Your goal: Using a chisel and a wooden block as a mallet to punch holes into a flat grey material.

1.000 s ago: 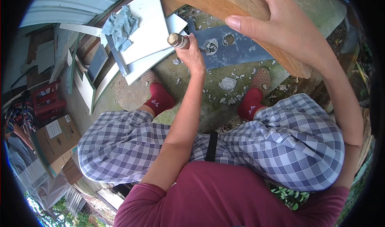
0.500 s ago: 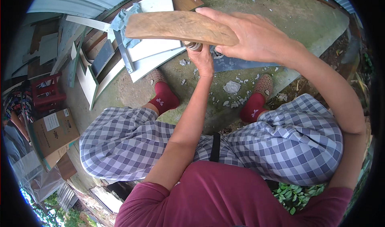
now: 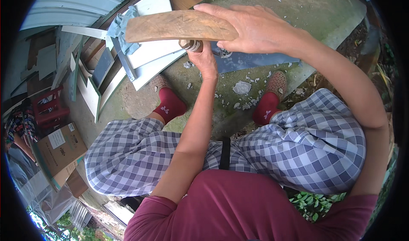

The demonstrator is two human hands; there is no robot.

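Over the link I see my wearer's plain maroon shirt (image 3: 249, 207) at six o'clock, its short sleeves (image 3: 155, 209) at seven and four. The loose trousers (image 3: 306, 147), checked white and grey-blue, lie at eight and four, a flat black strap (image 3: 225, 153) at five. I make out maroon socks (image 3: 172, 100) with pale bow-like motifs (image 3: 165, 109) at nine and three, and tan, hole-dotted clogs (image 3: 277, 81) at ten and two.

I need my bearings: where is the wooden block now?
In the head view, the wooden block is at upper centre, gripped by the right hand, just above the handle in the left hand.
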